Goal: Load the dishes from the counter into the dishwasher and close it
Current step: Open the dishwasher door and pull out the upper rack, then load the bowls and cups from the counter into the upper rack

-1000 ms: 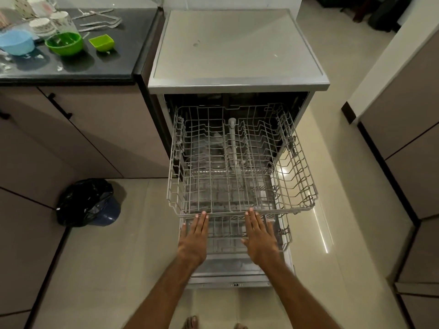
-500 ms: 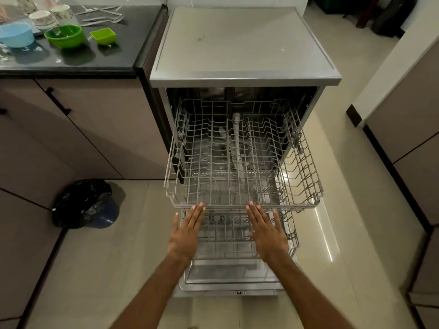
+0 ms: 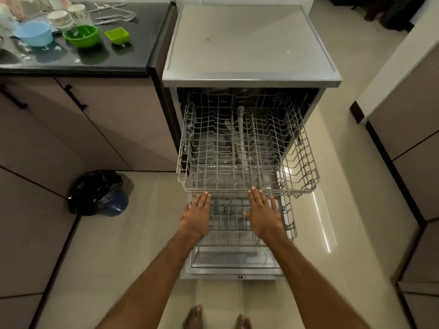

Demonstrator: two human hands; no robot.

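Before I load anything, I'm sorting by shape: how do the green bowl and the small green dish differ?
The green bowl is round, the green dish square. The bowl is larger and deeper green, the dish smaller and lime. Both stand upright on the black counter.

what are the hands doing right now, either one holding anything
Left hand: open, fingers straight, tips at the rack front edge, holding nothing.
Right hand: open, fingers straight, tips at the same edge, holding nothing.
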